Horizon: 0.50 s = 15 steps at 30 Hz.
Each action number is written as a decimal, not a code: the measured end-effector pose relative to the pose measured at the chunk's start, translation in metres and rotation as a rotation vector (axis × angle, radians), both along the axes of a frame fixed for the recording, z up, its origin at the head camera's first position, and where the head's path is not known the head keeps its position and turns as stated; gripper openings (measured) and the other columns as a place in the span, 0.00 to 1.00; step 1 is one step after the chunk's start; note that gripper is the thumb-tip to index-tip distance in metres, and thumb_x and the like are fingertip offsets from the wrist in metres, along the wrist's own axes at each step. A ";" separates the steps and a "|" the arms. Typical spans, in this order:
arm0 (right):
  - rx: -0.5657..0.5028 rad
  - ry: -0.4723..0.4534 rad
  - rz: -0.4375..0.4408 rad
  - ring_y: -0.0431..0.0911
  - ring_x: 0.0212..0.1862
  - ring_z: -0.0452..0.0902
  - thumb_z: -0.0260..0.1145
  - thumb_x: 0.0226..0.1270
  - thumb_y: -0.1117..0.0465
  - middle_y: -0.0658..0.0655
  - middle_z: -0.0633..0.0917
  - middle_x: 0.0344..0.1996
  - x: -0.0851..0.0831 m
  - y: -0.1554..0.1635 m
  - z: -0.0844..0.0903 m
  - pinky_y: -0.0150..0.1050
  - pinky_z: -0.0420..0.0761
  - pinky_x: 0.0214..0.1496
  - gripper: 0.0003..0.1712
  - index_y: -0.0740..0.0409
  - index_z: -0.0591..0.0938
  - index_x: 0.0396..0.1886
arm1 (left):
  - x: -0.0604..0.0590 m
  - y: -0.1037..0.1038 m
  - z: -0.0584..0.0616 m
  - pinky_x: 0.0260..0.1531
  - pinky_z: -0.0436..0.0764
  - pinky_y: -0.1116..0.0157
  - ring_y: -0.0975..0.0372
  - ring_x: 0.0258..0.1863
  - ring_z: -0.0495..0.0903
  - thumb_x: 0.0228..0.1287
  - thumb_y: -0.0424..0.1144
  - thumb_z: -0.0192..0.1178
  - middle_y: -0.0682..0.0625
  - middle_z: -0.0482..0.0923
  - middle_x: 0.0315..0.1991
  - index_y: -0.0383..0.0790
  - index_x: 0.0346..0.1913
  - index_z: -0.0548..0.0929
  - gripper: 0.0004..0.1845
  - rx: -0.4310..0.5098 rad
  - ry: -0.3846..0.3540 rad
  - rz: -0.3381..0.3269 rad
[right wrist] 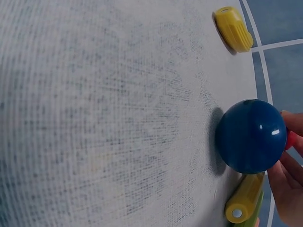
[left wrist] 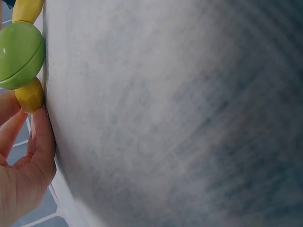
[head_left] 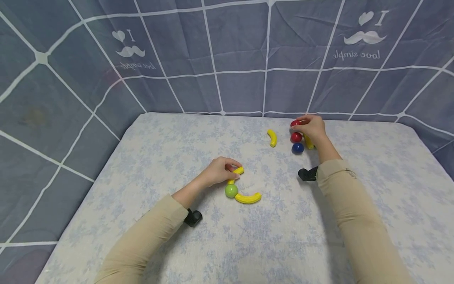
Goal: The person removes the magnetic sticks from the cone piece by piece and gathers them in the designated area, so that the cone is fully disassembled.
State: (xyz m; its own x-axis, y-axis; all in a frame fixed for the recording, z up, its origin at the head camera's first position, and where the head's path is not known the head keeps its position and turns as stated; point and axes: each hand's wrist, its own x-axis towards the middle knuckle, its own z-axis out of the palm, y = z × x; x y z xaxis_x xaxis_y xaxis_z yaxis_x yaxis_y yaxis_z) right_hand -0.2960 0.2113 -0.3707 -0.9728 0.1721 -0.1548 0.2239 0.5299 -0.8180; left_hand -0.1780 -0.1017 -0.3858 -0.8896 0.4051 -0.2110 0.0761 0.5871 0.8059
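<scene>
My left hand (head_left: 220, 172) pinches a yellow curved toy rod (head_left: 239, 170) between thumb and fingers. The rod's lower end meets a green ball (head_left: 231, 191), which shows a seam in the left wrist view. A second yellow curved rod (head_left: 248, 198) extends right from that ball. At the back right, my right hand (head_left: 313, 127) holds a red ball (head_left: 294, 123) with thumb and fingertips. Below it lie another red ball (head_left: 296, 137) and a blue ball (head_left: 298, 148). Beside these, partly under the hand, is a yellow rod (head_left: 309, 142); the blue ball hides most of the fingertips in the right wrist view.
A lone yellow curved rod (head_left: 272, 138) lies left of the balls. Something green (right wrist: 258, 210) shows beside the yellow rod near my right hand. A pale floral cloth (head_left: 170, 146) covers the table, with a blue-grey checked curtain (head_left: 241, 51) behind and at the left.
</scene>
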 end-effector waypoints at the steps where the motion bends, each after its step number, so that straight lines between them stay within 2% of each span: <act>1: 0.011 0.001 0.006 0.57 0.56 0.66 0.67 0.59 0.61 0.68 0.73 0.56 -0.001 0.000 0.000 0.48 0.72 0.57 0.27 0.64 0.74 0.59 | 0.000 0.000 -0.001 0.28 0.70 0.70 0.60 0.32 0.72 0.56 0.31 0.65 0.47 0.77 0.36 0.39 0.51 0.82 0.17 0.001 0.001 -0.001; 15: 0.109 0.005 0.054 0.57 0.49 0.71 0.68 0.58 0.61 0.70 0.76 0.51 -0.008 -0.002 -0.004 0.46 0.75 0.51 0.25 0.66 0.76 0.55 | -0.001 -0.001 -0.004 0.28 0.69 0.70 0.60 0.32 0.71 0.56 0.31 0.66 0.47 0.77 0.35 0.39 0.51 0.82 0.17 0.012 0.015 -0.006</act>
